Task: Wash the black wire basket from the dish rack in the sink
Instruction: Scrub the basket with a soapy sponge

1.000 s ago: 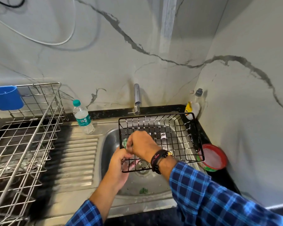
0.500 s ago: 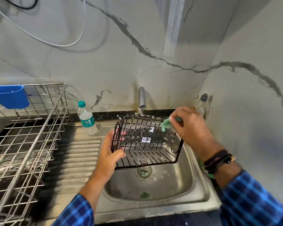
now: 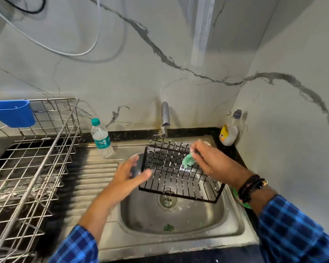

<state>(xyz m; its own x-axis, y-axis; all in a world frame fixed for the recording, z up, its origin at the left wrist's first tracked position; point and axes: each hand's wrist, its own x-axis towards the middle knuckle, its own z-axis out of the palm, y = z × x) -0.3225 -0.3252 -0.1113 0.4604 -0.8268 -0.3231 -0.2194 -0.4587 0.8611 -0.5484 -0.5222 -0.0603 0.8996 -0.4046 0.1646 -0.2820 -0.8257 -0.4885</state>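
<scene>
No wording is legible; labels on the water bottle point(image 3: 101, 138) and soap bottle point(image 3: 229, 132) are too blurred

Wire basket point(image 3: 171, 179): black, flecked white with suds. Scrub pad point(image 3: 187, 161) in the right hand point(image 3: 213, 166) grip: pale green. Sleeve point(image 3: 292, 230) behind the grip: blue plaid, dark and bright checks. Wristbands point(image 3: 252, 185): black, one gold-beaded. Sink point(image 3: 232, 224) below: steel grey. Water bottle point(image 3: 101, 138) left of the grip: green cap, teal label. Wall point(image 3: 122, 82): white marble, grey-veined.
</scene>
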